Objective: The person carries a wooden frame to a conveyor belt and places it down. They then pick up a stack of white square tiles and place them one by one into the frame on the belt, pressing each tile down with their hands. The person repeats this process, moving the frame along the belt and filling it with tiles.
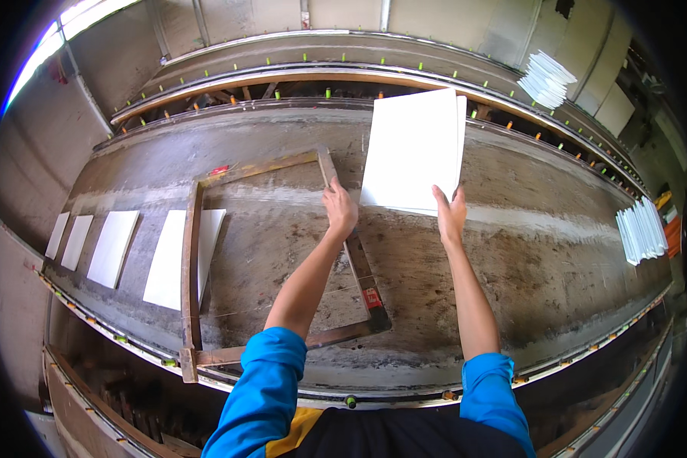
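My left hand (339, 208) is closed round the right-hand bar of a worn rectangular wooden frame (191, 259). That frame is tilted, and its left bar crosses in front of a white sheet (164, 263) on the table; whether mesh fills it I cannot tell. Between thumb and fingers of my right hand (450, 214) is the lower right edge of a few large white sheets (412, 149), slightly fanned at their right side. To the left of the frame, more white sheets (114, 248) lie in a spaced row.
A long, stained table (527, 252) spans the view, its edges lined with green and orange pegs. White stacks lie at the right end (641, 231) and on a farther table (546, 79). Another pegged rail (91, 408) runs at lower left.
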Tool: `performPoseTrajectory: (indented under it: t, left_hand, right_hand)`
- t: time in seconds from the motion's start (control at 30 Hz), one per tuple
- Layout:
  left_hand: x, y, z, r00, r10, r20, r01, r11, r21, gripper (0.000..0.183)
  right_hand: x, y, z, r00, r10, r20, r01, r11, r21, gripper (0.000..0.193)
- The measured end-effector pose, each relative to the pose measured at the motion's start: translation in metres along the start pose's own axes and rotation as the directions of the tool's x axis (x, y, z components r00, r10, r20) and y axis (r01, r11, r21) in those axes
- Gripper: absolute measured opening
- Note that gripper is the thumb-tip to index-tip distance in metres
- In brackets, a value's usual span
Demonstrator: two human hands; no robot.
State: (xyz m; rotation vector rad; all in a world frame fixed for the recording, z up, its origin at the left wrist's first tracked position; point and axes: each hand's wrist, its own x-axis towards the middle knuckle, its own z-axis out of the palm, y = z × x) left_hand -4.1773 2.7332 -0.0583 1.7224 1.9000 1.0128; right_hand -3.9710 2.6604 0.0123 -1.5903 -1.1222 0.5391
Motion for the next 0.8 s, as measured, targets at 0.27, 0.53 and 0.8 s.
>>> performPoseTrajectory:
  t: [0.27, 0.53, 0.8]
  left_hand:
    - [0.003, 0.018, 0.001, 0.955, 0.276, -0.108, -0.261, 0.956, 0.133, 0.048]
    - [-0.023, 0.122, 0.009, 0.891, 0.377, 0.252, -0.076, 0.673, -0.736, 0.065]
    - [-0.055, 0.162, 0.101, 0.810, 0.463, 0.361, -0.279, 0.845, -0.457, 0.077]
  right_hand:
    - [-0.009, 0.026, -0.030, 0.999, 0.053, -0.010, -0.048, 0.961, 0.273, 0.092]
    - [0.002, 0.016, -0.122, 0.975, 0.197, 0.106, -0.217, 0.948, 0.234, 0.097]
    - [0.056, 0.078, -0.217, 0.937, 0.276, 0.216, -0.283, 0.959, 0.001, 0.100]
